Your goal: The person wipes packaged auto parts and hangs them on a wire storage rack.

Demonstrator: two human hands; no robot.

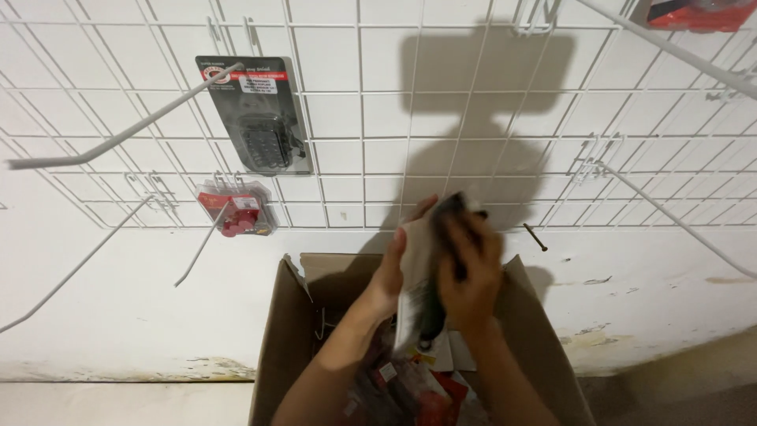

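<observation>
Cardboard box (544, 347) sits open under your wrists, red packs (410, 390) inside; your left hand (392, 268) and right hand (471, 276) both clasp one blurred packet (418, 276); beyond your fingertips, wire grid (473, 118) holds a dark pack (256, 114).

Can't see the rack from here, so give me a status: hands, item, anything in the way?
Both hands, left hand and right hand, grip a blurred carded package above the open cardboard box. Long white hooks jut from the wire grid.
</observation>
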